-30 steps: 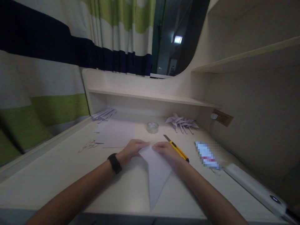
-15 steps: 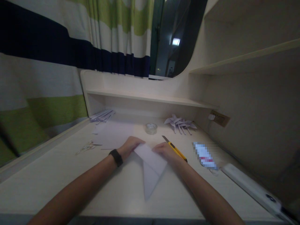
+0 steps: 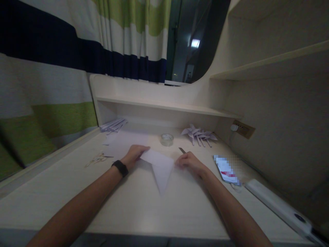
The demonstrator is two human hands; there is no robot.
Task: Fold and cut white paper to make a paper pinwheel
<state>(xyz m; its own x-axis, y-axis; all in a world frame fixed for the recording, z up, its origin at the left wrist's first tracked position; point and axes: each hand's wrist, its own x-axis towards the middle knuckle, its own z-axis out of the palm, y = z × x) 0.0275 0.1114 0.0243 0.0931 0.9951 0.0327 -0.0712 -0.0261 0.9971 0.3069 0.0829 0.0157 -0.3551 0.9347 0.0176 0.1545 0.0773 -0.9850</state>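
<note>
A folded white sheet of paper lies on the pale desk, its point aimed towards me. My left hand, with a black band on the wrist, pinches the paper's upper left corner. My right hand rests at the paper's right corner, fingers curled on its edge. Most of a yellow utility knife is hidden under my right hand; only its blade tip shows.
A tape roll stands behind the paper. Folded paper shapes lie at the back right, paper strips at the back left, loose sheets beside them. A phone and a long white device lie on the right.
The paper has been slid away from me and opened wider across the top. Both hands moved apart and further from me; my right hand now covers the knife.
</note>
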